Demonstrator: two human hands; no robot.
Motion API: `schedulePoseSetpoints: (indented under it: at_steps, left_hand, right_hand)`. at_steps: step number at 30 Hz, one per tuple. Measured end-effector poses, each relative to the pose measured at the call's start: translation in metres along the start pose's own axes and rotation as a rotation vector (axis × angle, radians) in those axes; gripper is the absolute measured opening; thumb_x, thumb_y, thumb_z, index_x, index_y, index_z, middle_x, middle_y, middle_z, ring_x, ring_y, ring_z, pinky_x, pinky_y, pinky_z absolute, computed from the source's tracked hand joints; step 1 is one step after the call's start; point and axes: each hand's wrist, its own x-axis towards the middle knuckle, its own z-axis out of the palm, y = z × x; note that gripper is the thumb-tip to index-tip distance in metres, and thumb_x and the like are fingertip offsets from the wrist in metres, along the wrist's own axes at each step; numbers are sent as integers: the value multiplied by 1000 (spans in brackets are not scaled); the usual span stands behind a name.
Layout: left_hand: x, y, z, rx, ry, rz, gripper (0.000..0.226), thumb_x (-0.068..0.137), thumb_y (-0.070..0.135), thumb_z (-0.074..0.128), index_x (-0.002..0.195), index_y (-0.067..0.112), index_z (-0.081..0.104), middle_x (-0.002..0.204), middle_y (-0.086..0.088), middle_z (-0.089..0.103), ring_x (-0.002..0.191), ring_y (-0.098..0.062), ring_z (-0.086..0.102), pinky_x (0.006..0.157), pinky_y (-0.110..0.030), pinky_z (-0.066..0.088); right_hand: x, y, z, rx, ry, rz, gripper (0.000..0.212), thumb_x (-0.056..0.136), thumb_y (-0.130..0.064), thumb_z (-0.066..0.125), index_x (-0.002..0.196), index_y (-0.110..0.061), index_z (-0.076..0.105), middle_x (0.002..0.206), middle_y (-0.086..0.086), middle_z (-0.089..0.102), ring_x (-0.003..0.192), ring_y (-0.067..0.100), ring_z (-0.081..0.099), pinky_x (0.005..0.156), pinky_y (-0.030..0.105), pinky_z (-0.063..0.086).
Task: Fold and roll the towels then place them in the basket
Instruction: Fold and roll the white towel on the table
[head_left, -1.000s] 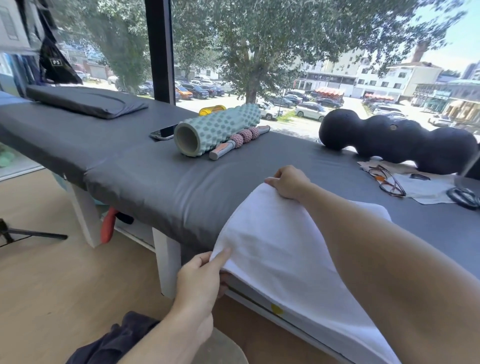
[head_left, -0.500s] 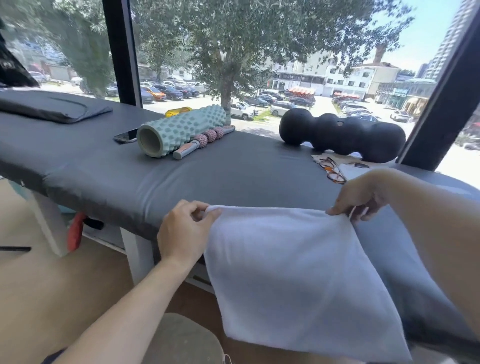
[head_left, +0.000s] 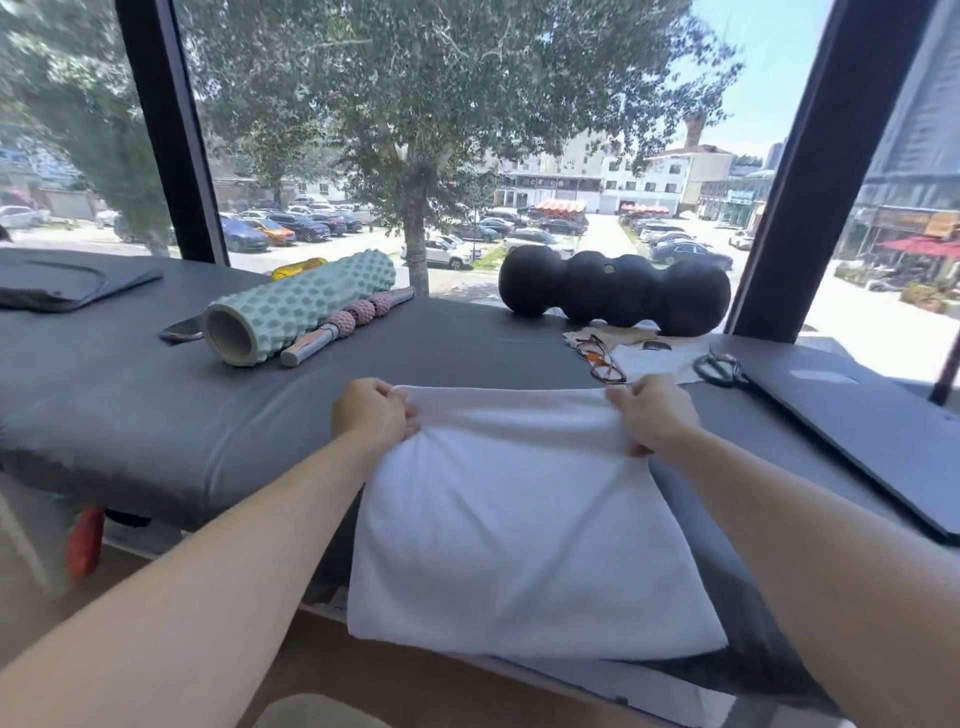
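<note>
Your left hand (head_left: 371, 413) is pinching the white towel (head_left: 514, 519) at its ten o'clock corner, your right hand (head_left: 652, 413) gripping the two o'clock corner. It is draping off the massage table (head_left: 156, 405); keep pulling both corners evenly taut.

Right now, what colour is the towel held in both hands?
Plain white, no pattern; the towel shows best in the head view.
</note>
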Motion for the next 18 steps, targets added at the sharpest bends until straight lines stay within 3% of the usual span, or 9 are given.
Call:
schedulePoseSetpoints:
  at_steps: [3,5,8,10,13,18]
  left_hand:
    - [9,-9,13,188,28,68,27,80,29,63,104,16,63,118,-8,70,105,-30,70,93,-43,56]
    - [5,-13,21,447,-27,188,41,93,31,58,132,20,57,138,-3,59,124,-30,57,103,-38,47]
    - [6,-23,33,753,-101,376,42,99,44,45,135,28,59,146,0,55,135,-27,40,111,-39,36]
    - [11,-28,35,897,-143,415,49,102,49,36,143,29,52,158,7,40,148,-23,25,121,-42,19]
    - [18,-32,38,1041,-181,375,59,104,50,20,157,27,29,166,11,18,155,-20,5,125,-48,0]
    - [11,-28,41,1140,-196,319,64,103,50,11,161,22,12,168,12,3,156,-21,-6,123,-54,-7]
  right_hand:
    - [0,9,22,-268,81,-17,29,98,-44,48,106,-17,55,107,9,64,102,33,64,78,37,44]
    - [6,13,36,-375,115,-48,24,101,-39,44,109,-18,53,110,10,66,104,33,64,74,36,38]
    - [19,12,41,-481,146,-130,17,101,-31,42,110,-18,50,113,10,67,106,32,65,72,37,36]
    - [26,12,40,-534,162,-187,16,103,-31,41,109,-18,49,115,11,68,108,33,64,72,38,35]
    - [29,14,44,-563,172,-216,19,105,-34,40,110,-17,49,116,13,68,110,35,63,73,38,35]
    - [29,9,38,-623,52,-148,27,104,-33,42,123,-15,49,124,13,64,116,34,59,78,38,36]
